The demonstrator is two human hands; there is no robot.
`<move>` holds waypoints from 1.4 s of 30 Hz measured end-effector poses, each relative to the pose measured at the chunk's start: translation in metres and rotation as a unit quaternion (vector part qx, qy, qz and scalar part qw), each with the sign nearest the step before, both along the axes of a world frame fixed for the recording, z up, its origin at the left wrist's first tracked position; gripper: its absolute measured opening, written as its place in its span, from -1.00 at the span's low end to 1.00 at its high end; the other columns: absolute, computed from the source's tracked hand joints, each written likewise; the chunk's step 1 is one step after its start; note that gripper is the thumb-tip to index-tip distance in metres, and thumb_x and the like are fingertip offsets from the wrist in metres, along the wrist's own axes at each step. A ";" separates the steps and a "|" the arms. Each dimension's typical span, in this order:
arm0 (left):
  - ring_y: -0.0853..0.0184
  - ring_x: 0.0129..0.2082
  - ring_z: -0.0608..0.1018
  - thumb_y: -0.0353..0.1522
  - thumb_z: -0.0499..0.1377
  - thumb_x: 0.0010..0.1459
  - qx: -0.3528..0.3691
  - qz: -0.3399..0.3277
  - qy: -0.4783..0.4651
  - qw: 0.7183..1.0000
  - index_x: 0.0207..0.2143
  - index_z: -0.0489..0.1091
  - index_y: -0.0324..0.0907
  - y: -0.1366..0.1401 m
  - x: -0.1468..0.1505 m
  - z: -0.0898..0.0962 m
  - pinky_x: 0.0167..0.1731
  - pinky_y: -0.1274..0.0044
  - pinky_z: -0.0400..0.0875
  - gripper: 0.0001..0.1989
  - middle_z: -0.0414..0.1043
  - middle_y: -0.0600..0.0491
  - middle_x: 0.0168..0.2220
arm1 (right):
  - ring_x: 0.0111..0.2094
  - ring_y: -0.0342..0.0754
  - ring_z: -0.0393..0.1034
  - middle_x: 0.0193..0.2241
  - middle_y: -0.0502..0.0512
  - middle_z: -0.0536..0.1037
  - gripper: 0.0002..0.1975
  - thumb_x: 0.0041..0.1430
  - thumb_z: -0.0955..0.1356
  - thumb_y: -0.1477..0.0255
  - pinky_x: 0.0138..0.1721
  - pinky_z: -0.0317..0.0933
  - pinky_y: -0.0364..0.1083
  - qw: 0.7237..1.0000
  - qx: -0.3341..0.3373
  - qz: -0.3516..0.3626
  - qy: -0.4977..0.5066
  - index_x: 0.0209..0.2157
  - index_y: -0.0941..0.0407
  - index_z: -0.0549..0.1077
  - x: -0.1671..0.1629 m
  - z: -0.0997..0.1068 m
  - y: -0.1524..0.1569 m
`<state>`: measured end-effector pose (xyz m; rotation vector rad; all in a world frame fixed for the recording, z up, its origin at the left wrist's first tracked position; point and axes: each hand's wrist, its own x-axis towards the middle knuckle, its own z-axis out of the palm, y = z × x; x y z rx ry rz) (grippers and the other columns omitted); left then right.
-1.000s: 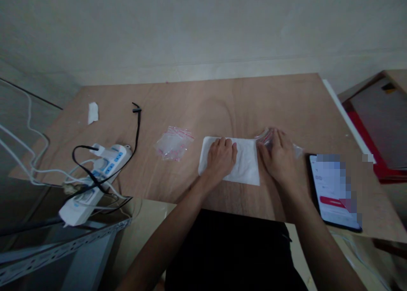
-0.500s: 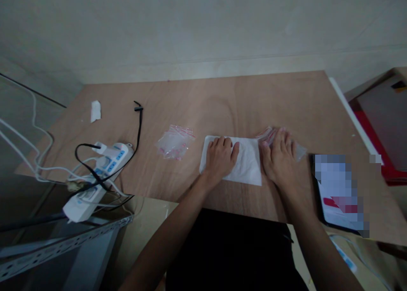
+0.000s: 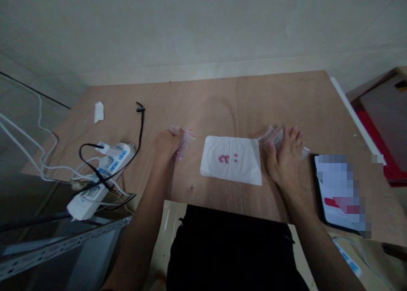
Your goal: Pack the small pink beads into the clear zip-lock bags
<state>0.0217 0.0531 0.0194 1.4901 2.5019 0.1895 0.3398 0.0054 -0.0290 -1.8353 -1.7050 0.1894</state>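
My left hand (image 3: 168, 142) is at the small pile of clear zip-lock bags (image 3: 184, 145) with red-striped tops, left of the white sheet. Its fingers are curled and closed at the bags' left side, partly hiding them. My right hand (image 3: 288, 155) lies with fingers spread over another pile of clear zip-lock bags (image 3: 269, 135), at the sheet's right. Between the hands, a white sheet (image 3: 216, 149), cloth or paper, lies flat on the table. Several small red pieces (image 3: 225, 159) sit near its middle, too small to make out.
A phone (image 3: 340, 193) with a blurred screen lies right of my right hand. To the left are a white power strip (image 3: 101, 181) with tangled cords, a black strap (image 3: 140, 130) and a white scrap (image 3: 98, 112). The wooden table (image 3: 241, 100) meets a wall behind.
My left hand has moved left from the white sheet to the left bags, uncovering the red pieces. My right hand stays on the right bags, slightly shifted right.
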 end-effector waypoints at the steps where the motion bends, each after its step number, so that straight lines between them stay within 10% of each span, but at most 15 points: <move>1: -0.11 -0.14 0.57 -0.05 -0.02 0.20 -0.007 -0.006 -0.006 1.000 -0.36 0.52 -0.30 0.001 -0.003 -0.002 -0.22 0.30 0.34 -0.48 0.57 -0.37 -0.23 | 0.40 0.35 -0.32 0.36 0.56 -0.07 -0.27 0.33 0.09 0.14 0.30 -0.27 0.38 1.000 -0.005 0.001 0.002 0.30 0.42 0.06 0.001 0.001 0.000; 16: 0.36 -0.51 0.42 -0.25 0.10 0.09 0.073 -0.030 -0.208 0.975 -0.60 0.32 -0.15 -0.039 -0.027 0.035 -0.48 0.54 0.24 -0.74 0.38 0.08 -0.56 | 0.35 0.24 0.00 0.27 0.34 0.24 -0.58 0.34 0.17 0.25 0.24 0.02 0.31 0.991 0.133 -0.008 0.013 0.08 0.16 0.39 -0.013 0.026 -0.016; 20: 0.43 -0.58 0.29 -0.25 0.18 0.04 0.150 -0.060 -0.357 0.920 -0.66 0.27 -0.15 -0.061 -0.005 0.052 -0.55 0.57 0.16 -0.71 0.24 0.14 -0.64 | -0.07 0.07 0.47 -0.15 0.19 0.57 -0.77 0.31 0.25 0.36 -0.02 0.34 0.13 0.977 0.155 0.080 0.120 -0.13 0.07 0.51 -0.051 0.063 -0.026; 25: 0.47 -0.59 0.23 -0.22 0.22 0.05 0.145 -0.148 -0.497 0.843 -0.62 0.27 -0.16 -0.072 0.047 0.057 -0.56 0.58 0.09 -0.69 0.20 0.18 -0.62 | -0.29 -0.07 0.49 -0.27 0.08 0.61 -0.84 0.26 0.33 0.41 -0.28 0.39 -0.06 0.924 0.030 0.250 0.287 -0.19 0.05 0.57 -0.100 0.091 -0.030; 31: 0.48 -0.58 0.24 -0.19 0.16 0.18 0.156 -0.171 -0.599 0.766 -0.55 0.28 -0.16 -0.074 0.087 0.040 -0.56 0.58 0.10 -0.68 0.18 0.19 -0.61 | -0.34 -0.05 0.52 -0.33 0.04 0.64 -0.80 0.14 0.44 0.39 -0.29 0.42 -0.03 0.908 -0.005 0.219 0.358 -0.17 0.04 0.60 -0.095 0.085 -0.032; 42: 0.44 -0.51 0.31 -0.23 -0.04 0.35 0.134 -0.228 -0.604 0.752 -0.49 0.24 -0.14 -0.076 0.102 0.033 -0.45 0.56 0.22 -0.66 0.21 0.16 -0.55 | -0.44 -0.07 0.49 -0.39 0.07 0.65 -0.85 0.13 0.43 0.42 -0.39 0.42 -0.05 0.941 0.045 0.191 0.275 -0.23 0.07 0.62 -0.081 0.096 -0.042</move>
